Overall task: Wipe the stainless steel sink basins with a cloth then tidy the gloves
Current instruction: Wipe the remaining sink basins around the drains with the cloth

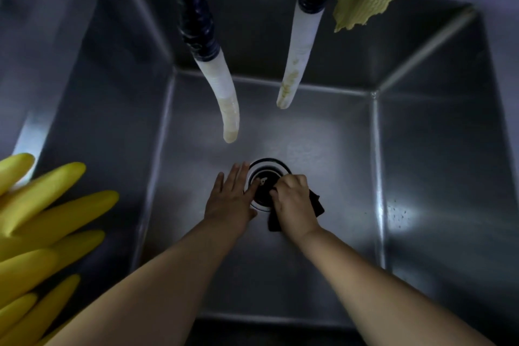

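Right hand [293, 198] over half-hidden dark cloth [314, 205]

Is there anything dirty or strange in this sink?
Yes. Both hoses hanging over the basin have yellowish-brown stains near their tips. Small droplets or specks sit on the right wall.

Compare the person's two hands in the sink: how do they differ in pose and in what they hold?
The left hand lies flat with straight fingers, holding nothing; the right hand is curled, gripping a dark cloth. The left rests at the drain's left edge, the right over its right side. Both are bare.
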A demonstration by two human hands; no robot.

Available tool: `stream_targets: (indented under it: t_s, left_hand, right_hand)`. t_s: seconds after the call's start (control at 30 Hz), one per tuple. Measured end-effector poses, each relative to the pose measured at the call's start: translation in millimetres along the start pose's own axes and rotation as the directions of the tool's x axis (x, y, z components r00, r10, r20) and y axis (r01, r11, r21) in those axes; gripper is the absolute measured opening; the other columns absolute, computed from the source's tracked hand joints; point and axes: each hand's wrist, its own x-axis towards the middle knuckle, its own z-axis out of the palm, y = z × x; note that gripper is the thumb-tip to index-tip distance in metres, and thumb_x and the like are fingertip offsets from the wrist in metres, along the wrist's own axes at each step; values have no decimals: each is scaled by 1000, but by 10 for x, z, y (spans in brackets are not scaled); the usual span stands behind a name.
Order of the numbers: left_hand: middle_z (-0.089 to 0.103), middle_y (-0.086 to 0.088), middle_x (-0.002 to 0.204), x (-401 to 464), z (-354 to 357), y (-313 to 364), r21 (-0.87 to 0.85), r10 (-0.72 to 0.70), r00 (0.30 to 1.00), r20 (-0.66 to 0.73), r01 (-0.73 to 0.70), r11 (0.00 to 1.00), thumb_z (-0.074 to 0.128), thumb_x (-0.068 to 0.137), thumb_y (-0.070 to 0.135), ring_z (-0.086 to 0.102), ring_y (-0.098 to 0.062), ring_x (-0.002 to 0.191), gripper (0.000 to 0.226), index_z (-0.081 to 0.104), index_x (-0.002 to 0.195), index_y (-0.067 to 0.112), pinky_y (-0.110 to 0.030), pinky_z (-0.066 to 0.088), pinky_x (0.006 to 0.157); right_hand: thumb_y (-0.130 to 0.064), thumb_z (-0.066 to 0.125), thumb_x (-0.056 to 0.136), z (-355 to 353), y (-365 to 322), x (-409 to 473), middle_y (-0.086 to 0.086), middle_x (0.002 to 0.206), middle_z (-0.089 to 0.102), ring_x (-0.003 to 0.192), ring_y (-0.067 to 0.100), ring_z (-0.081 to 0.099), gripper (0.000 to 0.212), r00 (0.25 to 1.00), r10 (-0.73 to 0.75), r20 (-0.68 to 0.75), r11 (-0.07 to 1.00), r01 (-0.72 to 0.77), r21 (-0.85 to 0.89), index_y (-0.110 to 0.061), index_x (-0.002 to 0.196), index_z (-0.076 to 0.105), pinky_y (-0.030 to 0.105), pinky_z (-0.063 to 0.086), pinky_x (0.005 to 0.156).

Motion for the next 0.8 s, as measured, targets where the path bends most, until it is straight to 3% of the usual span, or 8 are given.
stream_targets:
  t_s: [0.2, 0.27, 0.33, 0.4, 0.47, 0.63, 0.77, 0.8]
  left_hand:
    - [-31, -5, 153, 20, 72, -53, 4, 39, 998, -48, -38, 999, 40, 96, 43, -29, -23, 140, 75, -12, 148, 28, -41, -18, 112]
    - [-27, -6, 154, -17, 103, -50, 8, 41, 995, -87, -41, 999, 40, 96, 45, -26, -24, 141, 81, -23, 143, 25, -42, -17, 113]
    - [-24, -7, 156, -63, 111, -16, -23, 6, 992, -122, -9, 1000, 40, 96, 45, -23, -24, 143, 85, -30, 137, 21, -40, -15, 114]
    - [-18, -10, 157, -128, 96, 41, -78, -96, 981, -169, 84, 993, 45, 93, 46, -19, -25, 144, 92, -28, 140, 15, -40, -12, 115]
    - [-17, -14, 157, -207, 78, 102, -134, -220, 954, -204, 196, 972, 51, 88, 49, -19, -28, 143, 102, -25, 143, 7, -43, -13, 113]
    - [-30, -15, 152, -418, 178, 161, -314, -408, 913, -33, 378, 871, 59, 73, 60, -29, -29, 139, 126, -38, 132, 6, -43, -18, 109]
    - [-59, -12, 124, -416, 338, 107, -320, -360, 907, 218, 415, 852, 64, 63, 68, -51, -30, 120, 143, -60, 108, 11, -48, -23, 106]
    - [-61, -12, 118, -386, 354, 88, -303, -348, 902, 254, 416, 857, 63, 62, 69, -55, -31, 114, 144, -62, 102, 11, -51, -22, 106]
  right_hand:
    - [-21, 38, 92, -474, 332, 4, 24, 93, 57, 86, 40, 51, 37, 903, 124, -411, 992, -109, 61, 6, 81, 62, 29, 32, 81]
    - [-28, 34, 94, -497, 514, 7, 24, 115, 56, 107, 44, 47, 44, 936, 149, -318, 986, -165, -22, 3, 103, 64, 33, 34, 98]
    - [-35, 31, 98, -378, 633, -7, 14, 148, 34, 137, 37, 22, 48, 983, 158, -98, 966, -175, -192, -13, 139, 44, 39, 16, 117]
    - [-38, 26, 99, -255, 692, 82, 5, 159, 10, 145, 27, -3, 54, 990, 138, -32, 947, -141, -287, -26, 150, 17, 39, -4, 117]
    - [-39, 25, 98, -205, 664, 344, 5, 160, 5, 146, 26, -8, 57, 989, 136, -63, 944, -148, -294, -26, 151, 10, 39, -8, 117]
    - [-38, 36, 96, -88, 253, 1104, 7, 158, 12, 145, 31, -2, 60, 1000, 19, -10, 967, -21, -255, -23, 151, 14, 42, 0, 119]
    - [-37, 40, 93, 230, -300, 1330, 6, 155, 18, 143, 32, 8, 61, 972, -214, 99, 940, 233, -249, -25, 149, 20, 45, 18, 117]
    - [-36, 42, 90, 328, -462, 1329, 2, 152, 23, 141, 27, 14, 60, 959, -258, 116, 950, 273, -148, -26, 147, 27, 43, 24, 115]
